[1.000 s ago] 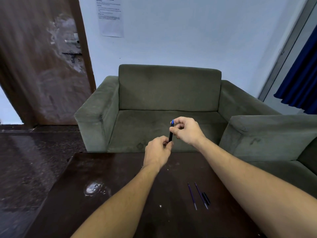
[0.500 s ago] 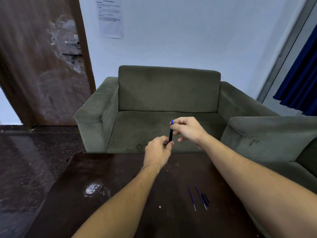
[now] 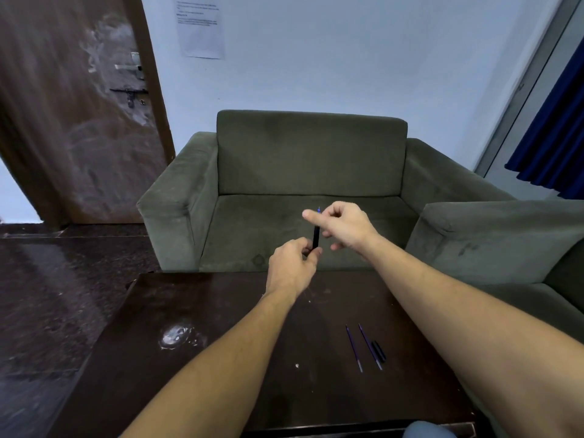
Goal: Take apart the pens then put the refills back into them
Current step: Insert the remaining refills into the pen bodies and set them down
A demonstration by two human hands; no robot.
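Note:
A black pen barrel [image 3: 315, 238] stands upright above the far edge of the dark table [image 3: 221, 358]. My left hand [image 3: 292, 268] grips its lower end. My right hand [image 3: 343, 226] pinches the blue refill tip [image 3: 319, 210] that sticks out of the barrel's top; its index finger points left. On the table to the right lie two thin blue refills [image 3: 354, 348] [image 3: 369, 346] side by side. Two short black pen parts [image 3: 378, 351] lie against the right refill.
A green sofa [image 3: 311, 191] stands just behind the table, and a second sofa's arm [image 3: 502, 235] is at the right. A brown door [image 3: 79, 115] is at the left, a blue curtain [image 3: 556, 134] at the right. A shiny wet-looking spot [image 3: 177, 336] marks the table's left part.
My right hand has risen slightly at the pen's top and its index finger has stretched out to the left. The blue tip shows a little higher above the barrel. My left hand holds still.

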